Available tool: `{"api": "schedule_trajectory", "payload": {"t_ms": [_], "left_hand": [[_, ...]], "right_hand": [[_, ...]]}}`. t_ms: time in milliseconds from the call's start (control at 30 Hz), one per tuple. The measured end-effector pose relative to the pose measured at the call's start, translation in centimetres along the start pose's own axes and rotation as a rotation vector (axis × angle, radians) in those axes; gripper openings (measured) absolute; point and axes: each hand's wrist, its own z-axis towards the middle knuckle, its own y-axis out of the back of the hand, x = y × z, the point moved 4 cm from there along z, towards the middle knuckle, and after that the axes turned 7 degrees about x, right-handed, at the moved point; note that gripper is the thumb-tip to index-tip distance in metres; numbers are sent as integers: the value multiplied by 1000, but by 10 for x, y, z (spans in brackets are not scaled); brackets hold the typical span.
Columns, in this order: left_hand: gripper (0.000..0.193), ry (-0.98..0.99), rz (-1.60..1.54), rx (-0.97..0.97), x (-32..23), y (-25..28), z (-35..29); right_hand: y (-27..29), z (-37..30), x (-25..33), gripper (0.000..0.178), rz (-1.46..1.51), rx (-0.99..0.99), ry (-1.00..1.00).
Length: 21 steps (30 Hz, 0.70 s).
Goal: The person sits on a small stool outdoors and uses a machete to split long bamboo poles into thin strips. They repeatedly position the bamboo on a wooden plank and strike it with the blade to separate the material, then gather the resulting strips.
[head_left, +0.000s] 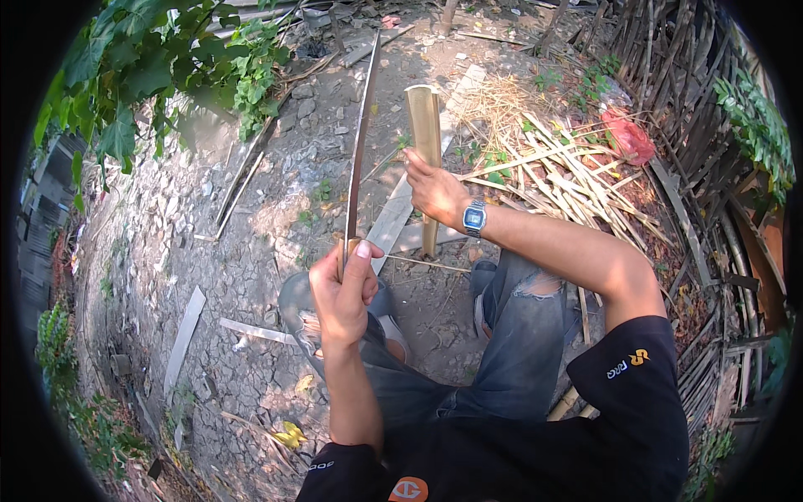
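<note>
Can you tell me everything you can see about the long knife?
The long knife has a narrow, slightly curved blade that looks like metal, brownish with a paler edge. Its tan handle looks wooden and is mostly hidden in the left hand's grip. The blade points away from the person, touching nothing else, left of the bamboo piece.

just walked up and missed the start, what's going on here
The person's left hand grips a long knife, pointed forward. The right hand is at an upright piece of bamboo; whether it grips it is unclear. Pale strips lie piled on the ground to the right.
</note>
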Motion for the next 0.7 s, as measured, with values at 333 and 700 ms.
{"api": "schedule_trajectory", "payload": {"t_ms": [333, 700], "left_hand": [[33, 18, 231, -57, -31, -21, 5], [35, -51, 170, -52, -27, -31, 16]], "right_hand": [[18, 19, 22, 24, -26, -151, 28], [8, 16, -7, 22, 131, -175, -123]]}}
